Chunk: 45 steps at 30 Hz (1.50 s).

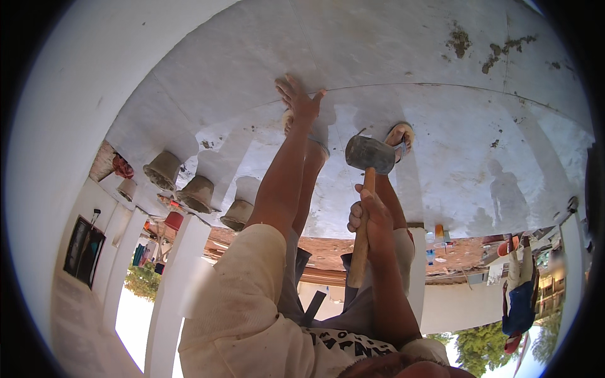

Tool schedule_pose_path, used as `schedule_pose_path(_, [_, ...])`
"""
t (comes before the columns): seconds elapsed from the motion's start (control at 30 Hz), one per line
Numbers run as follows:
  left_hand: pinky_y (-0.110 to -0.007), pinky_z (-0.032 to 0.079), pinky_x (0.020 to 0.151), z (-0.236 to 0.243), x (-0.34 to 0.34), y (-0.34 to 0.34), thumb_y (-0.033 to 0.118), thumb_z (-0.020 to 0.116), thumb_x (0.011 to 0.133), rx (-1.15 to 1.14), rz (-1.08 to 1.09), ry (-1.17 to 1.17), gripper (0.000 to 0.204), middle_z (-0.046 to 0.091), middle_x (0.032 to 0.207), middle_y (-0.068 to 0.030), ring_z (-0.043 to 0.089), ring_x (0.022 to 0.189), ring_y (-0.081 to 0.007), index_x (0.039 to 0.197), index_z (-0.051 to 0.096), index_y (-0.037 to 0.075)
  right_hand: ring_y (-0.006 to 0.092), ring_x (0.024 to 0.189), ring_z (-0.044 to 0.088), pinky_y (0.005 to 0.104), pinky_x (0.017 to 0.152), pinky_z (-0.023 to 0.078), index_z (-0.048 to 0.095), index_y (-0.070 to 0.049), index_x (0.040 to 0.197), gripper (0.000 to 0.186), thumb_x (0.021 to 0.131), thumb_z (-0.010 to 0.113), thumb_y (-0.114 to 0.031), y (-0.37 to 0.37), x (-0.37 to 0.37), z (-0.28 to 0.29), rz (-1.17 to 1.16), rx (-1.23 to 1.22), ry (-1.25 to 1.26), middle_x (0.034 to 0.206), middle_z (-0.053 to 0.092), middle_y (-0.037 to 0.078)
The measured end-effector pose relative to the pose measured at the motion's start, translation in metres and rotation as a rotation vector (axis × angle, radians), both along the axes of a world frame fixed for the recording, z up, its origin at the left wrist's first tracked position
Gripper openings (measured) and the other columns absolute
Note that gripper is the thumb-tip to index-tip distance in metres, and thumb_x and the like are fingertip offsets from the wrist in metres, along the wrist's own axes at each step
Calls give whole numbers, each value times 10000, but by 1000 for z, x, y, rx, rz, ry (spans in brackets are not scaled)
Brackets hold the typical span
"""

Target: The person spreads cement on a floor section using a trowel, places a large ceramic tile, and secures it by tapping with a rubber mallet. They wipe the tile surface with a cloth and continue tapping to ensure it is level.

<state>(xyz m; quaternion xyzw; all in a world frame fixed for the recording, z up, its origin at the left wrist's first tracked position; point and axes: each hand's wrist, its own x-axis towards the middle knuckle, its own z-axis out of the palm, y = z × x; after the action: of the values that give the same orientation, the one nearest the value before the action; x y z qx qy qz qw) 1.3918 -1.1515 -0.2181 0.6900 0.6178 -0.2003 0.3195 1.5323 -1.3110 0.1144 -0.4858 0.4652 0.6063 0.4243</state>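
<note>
My right hand [372,217] grips the wooden handle of a mallet [370,155], its dark, blocky head raised over the floor near my right sandaled foot [401,140]. Large pale grey tiles [378,50] make up that floor, with thin joints between them. My left arm reaches out ahead, and my left hand [299,99] has its fingers spread, holding nothing. It is over the tiles beside my left foot; whether the palm touches them I cannot tell.
Mortar-stained buckets [196,193] stand in a row on the left. Clumps of dried mortar [460,41] lie on the tiles at the upper right. White pillars [176,271] rise at the left, a white wall [69,82] beyond. A person in blue [520,307] is far off at the right.
</note>
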Motion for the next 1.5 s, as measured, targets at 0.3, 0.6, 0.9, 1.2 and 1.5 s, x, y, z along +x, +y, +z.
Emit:
schedule_pose_path(0.3, [-453, 346, 1140, 38, -24, 3, 323, 675, 882, -192, -150, 136, 911, 71, 1580, -337, 282, 1429, -463, 1548, 133, 20, 81, 557, 490, 238, 518, 434, 526, -53, 1213, 343, 984, 578, -304, -22, -5, -6, 40, 57, -74, 688, 499, -5])
schedule_pose_path(0.6, [-412, 371, 1110, 231, -115, -32, 479, 581, 905, -583, -332, 175, 772, 501, 1405, -284, 466, 1335, -393, 1426, 422, -68, 97, 531, 520, 258, 491, 458, 565, -104, 994, 188, 938, 624, -274, -95, -33, 9, 137, 4, -52, 679, 525, -8])
schedule_pose_path(0.9, [-377, 364, 1099, 519, -165, -145, 589, 478, 959, -990, 658, 67, 800, 502, 1425, -200, 498, 1292, -268, 1446, 401, -41, 111, 528, 523, 274, 459, 462, 548, -110, 987, 182, 920, 645, -248, -184, 59, 137, 164, 36, -113, 700, 519, 1])
schedule_pose_path(1.2, [-387, 422, 1044, 609, -181, -212, 538, 550, 940, -847, 329, -116, 766, 557, 1361, -173, 563, 1202, -254, 1436, 414, -30, 177, 494, 550, 347, 459, 470, 583, -25, 911, 251, 904, 643, -269, -274, 130, 222, 785, -89, -533, 628, 554, 47])
schedule_pose_path(1.5, [-587, 391, 1054, 669, -244, -272, 653, 552, 882, -1048, 333, -59, 826, 530, 1421, -167, 498, 1309, -319, 1476, 424, 92, 232, 515, 584, 398, 480, 480, 618, 22, 802, 314, 881, 670, -277, -323, 87, 254, 1309, -123, -459, 640, 601, 108])
